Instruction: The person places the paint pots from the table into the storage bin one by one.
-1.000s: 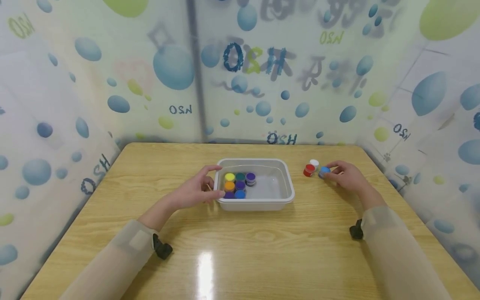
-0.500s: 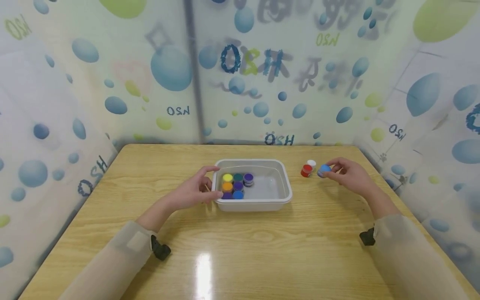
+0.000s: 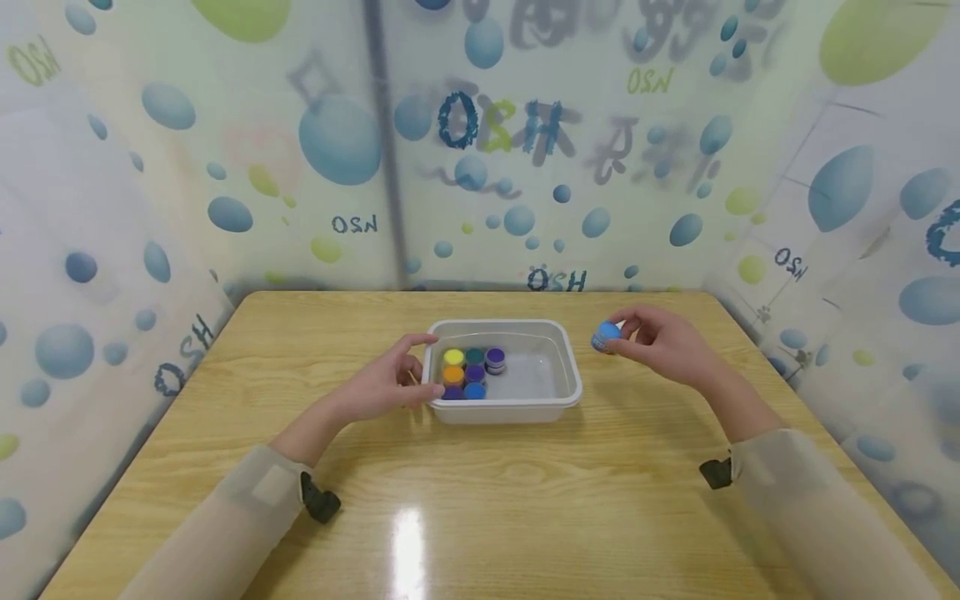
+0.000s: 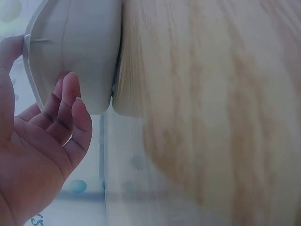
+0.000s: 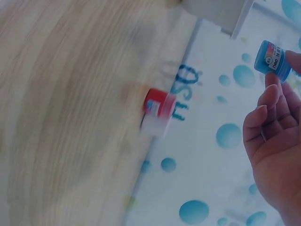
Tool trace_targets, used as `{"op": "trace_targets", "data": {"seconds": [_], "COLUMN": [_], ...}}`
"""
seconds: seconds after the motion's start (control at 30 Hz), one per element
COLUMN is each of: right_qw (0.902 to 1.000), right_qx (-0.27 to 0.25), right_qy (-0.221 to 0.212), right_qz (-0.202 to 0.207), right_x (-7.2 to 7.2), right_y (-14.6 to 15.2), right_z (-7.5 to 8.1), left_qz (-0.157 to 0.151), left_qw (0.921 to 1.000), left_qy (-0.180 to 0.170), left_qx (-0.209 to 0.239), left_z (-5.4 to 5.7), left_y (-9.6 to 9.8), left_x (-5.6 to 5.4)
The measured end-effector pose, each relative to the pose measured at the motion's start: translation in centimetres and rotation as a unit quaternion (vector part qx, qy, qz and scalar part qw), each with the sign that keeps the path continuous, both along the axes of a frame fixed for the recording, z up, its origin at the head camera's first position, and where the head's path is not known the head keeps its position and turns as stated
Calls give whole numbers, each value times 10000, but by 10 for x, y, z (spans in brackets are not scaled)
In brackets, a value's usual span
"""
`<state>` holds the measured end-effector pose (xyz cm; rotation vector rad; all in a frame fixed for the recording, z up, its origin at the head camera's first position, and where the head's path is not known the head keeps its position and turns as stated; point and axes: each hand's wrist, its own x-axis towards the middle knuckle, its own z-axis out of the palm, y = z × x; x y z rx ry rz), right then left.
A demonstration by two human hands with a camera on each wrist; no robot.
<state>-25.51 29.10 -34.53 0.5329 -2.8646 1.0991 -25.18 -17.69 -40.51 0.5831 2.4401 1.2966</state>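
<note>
My right hand [image 3: 663,343] pinches a small blue paint jar [image 3: 606,337] between thumb and fingers, raised above the table right of a white plastic tub [image 3: 506,412]. In the right wrist view the jar [image 5: 273,60] shows a printed label. A red paint jar [image 5: 159,102] and a white one [image 5: 155,125] stand side by side on the table; in the head view the held jar and hand mostly hide them. My left hand [image 3: 386,377] holds the tub's left end, thumb and forefinger at its rim. Inside, several paint jars, including yellow [image 3: 453,357] and orange [image 3: 453,377], fill the left side.
The tub stands on a wood-grain table [image 3: 480,500] near its far edge. A patterned curtain [image 3: 480,208] with blue and green drops surrounds the table on the back and both sides. The tub's right part shows bare floor [image 3: 536,375].
My right hand has lifted the blue paint jar off the table and moved it left, over the red and white jars. The left hand stays at the tub's end.
</note>
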Motion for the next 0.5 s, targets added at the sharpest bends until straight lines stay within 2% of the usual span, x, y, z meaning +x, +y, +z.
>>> {"op": "trace_targets", "data": {"seconds": [0.27, 0.5], "right_qw": [9984, 9962], "right_qx": [-255, -297], "right_qy": [84, -33], "right_qz": [504, 817], "right_x": [-3, -7], "right_y": [-35, -69], "right_z": [0, -5], "left_qz": [-5, 23], "left_qw": [10000, 10000], "left_qy": [17, 8], "left_qx": [-64, -79], "left_z": [-2, 1], "left_y": [0, 0], "left_x": [-1, 1]}}
